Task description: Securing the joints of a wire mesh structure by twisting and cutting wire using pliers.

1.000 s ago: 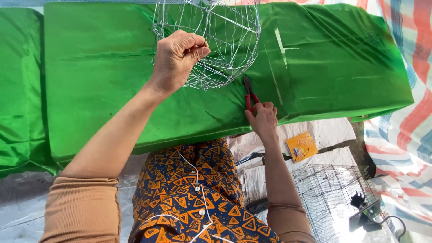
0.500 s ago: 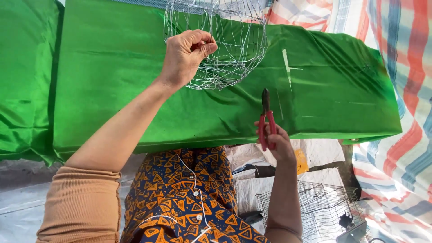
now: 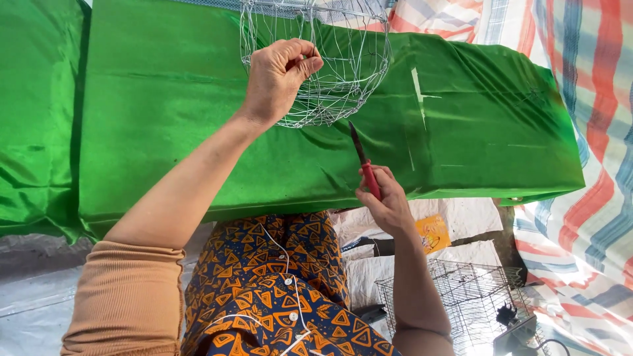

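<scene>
The left hand (image 3: 277,79) reaches out over the green cloth (image 3: 165,118) and grips the wire basket (image 3: 330,59). Its fingers (image 3: 300,56) are curled tight, thumb pressed against them, pinching the mesh on the basket's near left side. The basket is a rounded cage of thin silvery wire; it rests on the cloth at the top middle of the view, its lower curve touching the fabric just beyond the knuckles, its upper rim cut off by the frame edge.

The right hand (image 3: 386,201) sits lower, near the cloth's front edge, well apart from the left. Its fingers are closed around the red handles of the pliers (image 3: 364,165). The dark nose of the pliers points up and slightly left, towards the basket's bottom, its tip close to the wire but not touching it. Whether the tip is open or closed I cannot tell.

Below the hands lies patterned orange and blue clothing (image 3: 277,283). To the right, on white sacking, stands a small wire cage (image 3: 455,296), with a yellow packet (image 3: 432,232) beside the right wrist. A striped tarp (image 3: 587,99) covers the right side.
</scene>
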